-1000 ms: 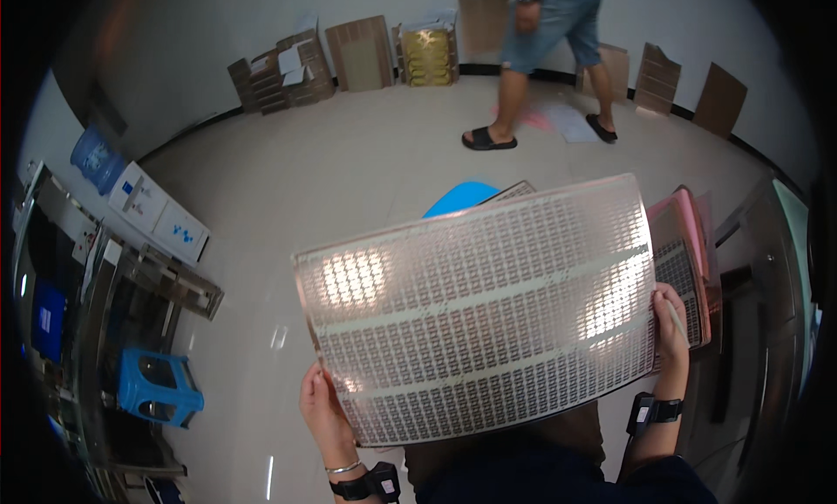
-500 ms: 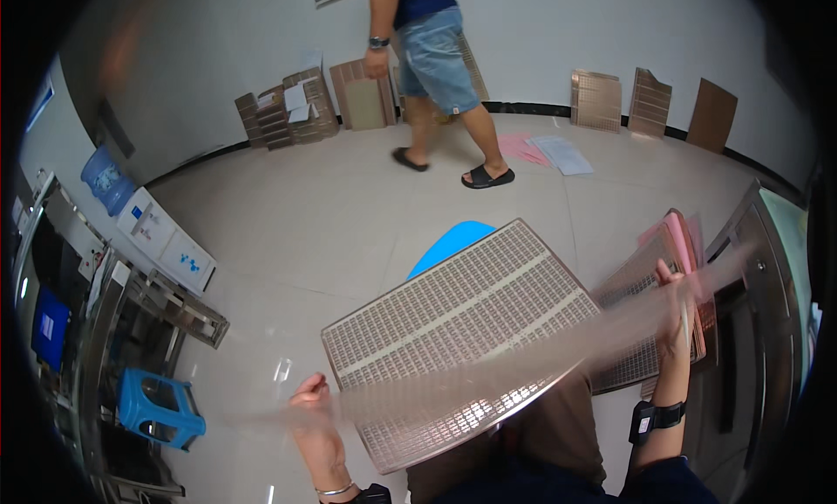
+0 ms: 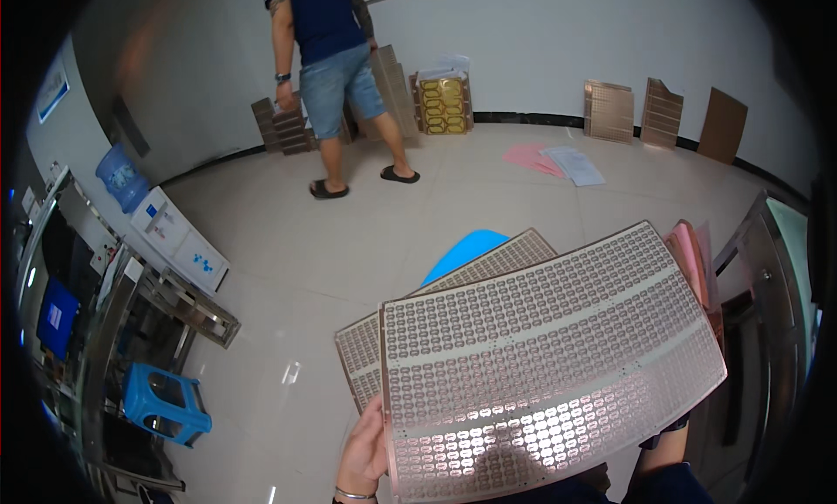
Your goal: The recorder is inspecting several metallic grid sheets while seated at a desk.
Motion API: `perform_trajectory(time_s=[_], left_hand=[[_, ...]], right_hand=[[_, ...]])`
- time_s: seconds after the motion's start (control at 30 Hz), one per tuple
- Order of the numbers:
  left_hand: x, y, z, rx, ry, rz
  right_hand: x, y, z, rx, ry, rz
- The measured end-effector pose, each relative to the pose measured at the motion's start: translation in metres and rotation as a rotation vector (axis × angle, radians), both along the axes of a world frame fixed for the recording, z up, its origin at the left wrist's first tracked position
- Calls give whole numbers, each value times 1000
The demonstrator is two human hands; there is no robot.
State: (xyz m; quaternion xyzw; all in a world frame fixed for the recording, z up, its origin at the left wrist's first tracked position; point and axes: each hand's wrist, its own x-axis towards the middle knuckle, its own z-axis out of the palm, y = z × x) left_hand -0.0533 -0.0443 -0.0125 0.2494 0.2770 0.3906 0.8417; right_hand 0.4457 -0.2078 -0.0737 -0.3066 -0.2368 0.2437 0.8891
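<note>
Metallic sheet (image 3: 549, 347) runs lengthwise left to right; left hand (image 3: 363, 447) closed on its left edge, right hand hidden behind it, grip impossible to tell

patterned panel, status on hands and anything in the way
Left hand gripping left edge; right hand hidden, forearm showing. Patterned panel held up, partly covering second panel. Co-worker near far wall, apart from panels.

Pale glossy tiled floor (image 3: 279, 286) carried flat pink sheets (image 3: 530, 158), white sheets (image 3: 579, 166) beside them, blue plastic stool (image 3: 166, 402), copper-toned panel (image 3: 608, 112) leaning upright. Grey patterned rectangular panel (image 3: 514, 253) lay over bright-blue round-edged support (image 3: 462, 253).
</note>
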Motion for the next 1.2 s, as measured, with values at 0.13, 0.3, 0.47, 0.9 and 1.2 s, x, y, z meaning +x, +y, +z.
perform_trajectory(time_s=[0.13,0.3,0.47,0.9,1.2], left_hand=[[7,2,-14,-3,100,-6],[2,11,-30,81,129,133],[-7,20,-21,151,162,250],[-15,19,-25,392,225,407],[-20,12,-26,281,340,453]], right_hand=[[-10,-41,-2,19,97,60],[-22,-29,27,30,248,156],[-24,-48,17,-107,103,112],[-49,-39,33,-140,-16,132],[-51,-34,32,-92,-37,178]])
